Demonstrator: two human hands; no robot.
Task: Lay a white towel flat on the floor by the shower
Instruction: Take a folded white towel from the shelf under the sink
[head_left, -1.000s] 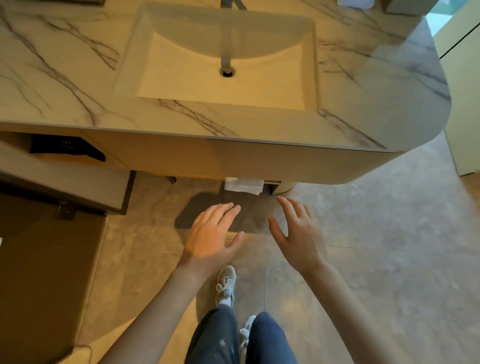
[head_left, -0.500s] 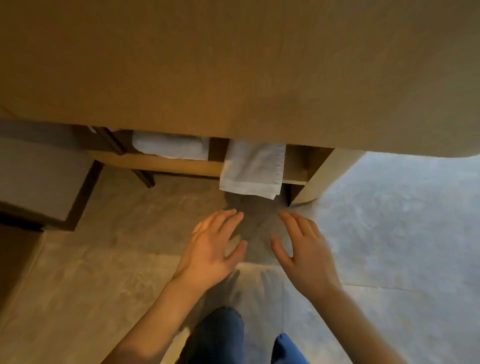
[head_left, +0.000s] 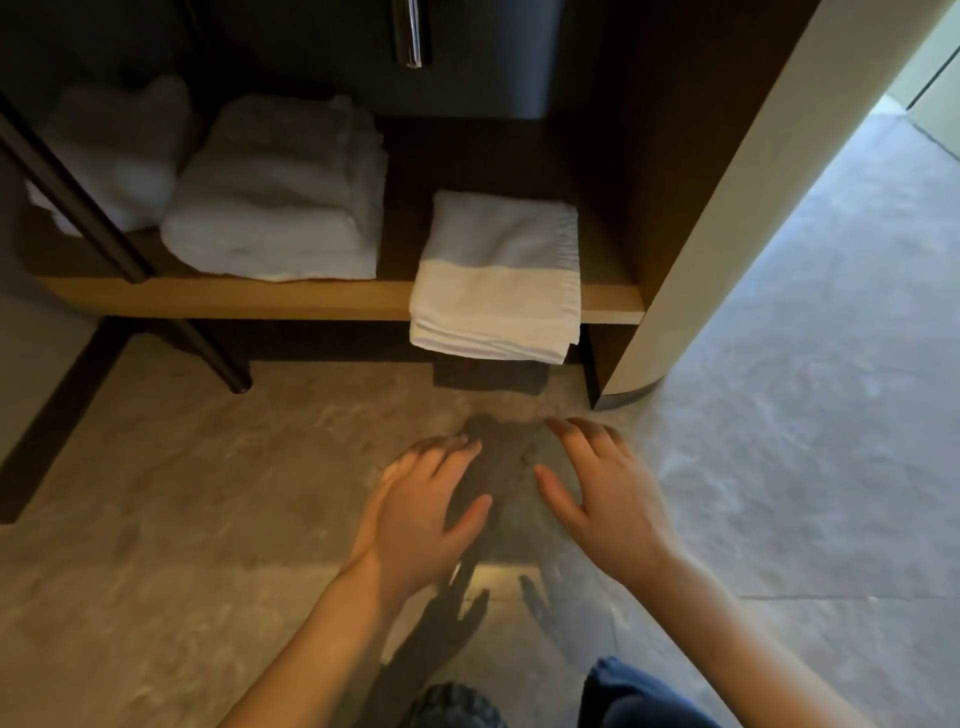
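Both hands are held out palm down above the floor (head_left: 208, 493), and nothing is gripped. The left hand (head_left: 421, 514) is seen with its fingers (head_left: 457, 452) straight and slightly apart, the thumb set off toward the other hand. The right hand (head_left: 608, 509) is spread in the same way, its fingers (head_left: 582, 436) loosely extended. A gap is left between the two thumbs.

The towel (head_left: 498, 280) is found beyond the fingertips, ahead of that gap. It is folded and laid on the shelf (head_left: 234, 299), its front part draped over the shelf's edge and hung clear of the floor. It is touched by neither hand.

Beyond the left fingers and off to their left, a thicker stack (head_left: 280, 192) of folded white towels is set on the same shelf. A further pile (head_left: 119, 145) lies beside it, partly hidden behind a dark leg (head_left: 205, 345). Beyond the right fingers, a pale panel (head_left: 737, 218) is stood on the floor, just beside the towel. Shadows of the hands are cast on the floor under the palms.
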